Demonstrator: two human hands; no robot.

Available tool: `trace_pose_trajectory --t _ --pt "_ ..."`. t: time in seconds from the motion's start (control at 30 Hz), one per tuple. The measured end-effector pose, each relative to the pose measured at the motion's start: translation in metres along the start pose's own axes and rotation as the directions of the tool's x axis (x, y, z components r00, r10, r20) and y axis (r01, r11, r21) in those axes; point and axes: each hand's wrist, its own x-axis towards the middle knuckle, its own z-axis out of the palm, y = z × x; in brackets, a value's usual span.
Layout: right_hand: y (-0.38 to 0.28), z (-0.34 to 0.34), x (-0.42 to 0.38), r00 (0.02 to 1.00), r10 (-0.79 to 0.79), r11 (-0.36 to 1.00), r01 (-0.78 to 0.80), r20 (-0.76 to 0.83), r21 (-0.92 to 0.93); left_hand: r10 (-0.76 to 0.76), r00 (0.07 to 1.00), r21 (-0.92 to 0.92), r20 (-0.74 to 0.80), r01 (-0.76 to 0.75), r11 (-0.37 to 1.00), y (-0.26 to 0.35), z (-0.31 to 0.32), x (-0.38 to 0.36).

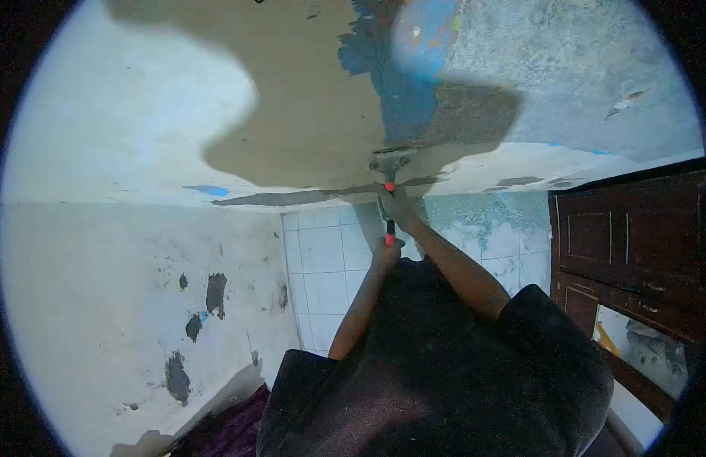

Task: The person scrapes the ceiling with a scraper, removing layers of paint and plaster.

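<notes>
A scraper point(393, 160) with a wide metal head and a red and black handle is pressed against or very near the lower part of the wall point(307, 122). My right hand point(398, 207) is closed around the handle just below the head. Lower down, my left hand point(387, 253) is wrapped around the handle's red end. Above the blade, a strip of blue paint point(406, 103) shows between the smooth cream coating and a rough grey area point(535, 53). My shadow darkens part of this wall.
White floor tiles point(322, 259) lie below, dusty on the right. At left, a side wall point(101, 297) has grey chipped patches. A dark brown wooden cabinet point(627, 236) stands at right. Purple cloth point(223, 426) lies at the lower left.
</notes>
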Motion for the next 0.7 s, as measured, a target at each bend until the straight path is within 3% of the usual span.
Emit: trace_pose_trajectory --t 0.03,0.07,0.2,0.27,0.3,0.4,0.43,0.47,0.53,0.7 --pt "0.000 0.001 0.004 1.000 0.023 1.000 -0.023 -0.003 0.017 0.128 0.988 -0.139 0.087 -0.116 0.983 -0.023 0.003 0.023" --pt "-0.004 0.001 0.005 0.999 0.046 0.998 -0.045 -0.009 0.033 0.131 0.988 -0.142 0.085 -0.118 0.983 -0.026 0.003 0.024" --pt "-0.017 0.005 0.000 0.999 -0.032 0.999 0.032 -0.016 0.008 0.248 0.968 -0.047 0.039 -0.246 0.968 -0.014 0.000 0.015" --pt "-0.017 0.002 0.003 1.000 -0.028 1.000 0.028 0.001 -0.013 0.392 0.919 -0.010 0.044 -0.392 0.920 -0.010 0.002 0.013" --pt "-0.017 0.001 0.002 1.000 -0.017 1.000 0.017 0.011 -0.013 0.234 0.967 -0.149 0.096 -0.219 0.964 -0.005 0.000 0.013" --pt "-0.001 0.000 0.009 0.998 -0.008 1.000 0.007 -0.055 -0.030 0.136 0.990 -0.176 0.043 -0.126 0.976 -0.010 0.001 0.010" --pt "-0.002 0.000 0.007 0.999 -0.014 1.000 0.013 -0.050 -0.017 0.225 0.966 -0.163 -0.131 -0.245 0.956 -0.010 0.007 0.009" --pt "-0.003 0.000 0.005 0.999 -0.010 1.000 0.010 -0.051 -0.017 0.222 0.966 -0.162 -0.129 -0.241 0.957 -0.014 0.006 0.008" --pt "-0.003 0.000 0.004 0.999 -0.032 0.999 0.031 -0.025 -0.025 0.311 0.950 -0.224 0.028 -0.297 0.928 -0.017 0.001 0.008" --pt "0.010 -0.001 0.012 0.995 -0.101 0.993 0.101 -0.004 -0.061 0.243 0.970 -0.132 0.000 -0.240 0.962 -0.009 -0.001 0.004"
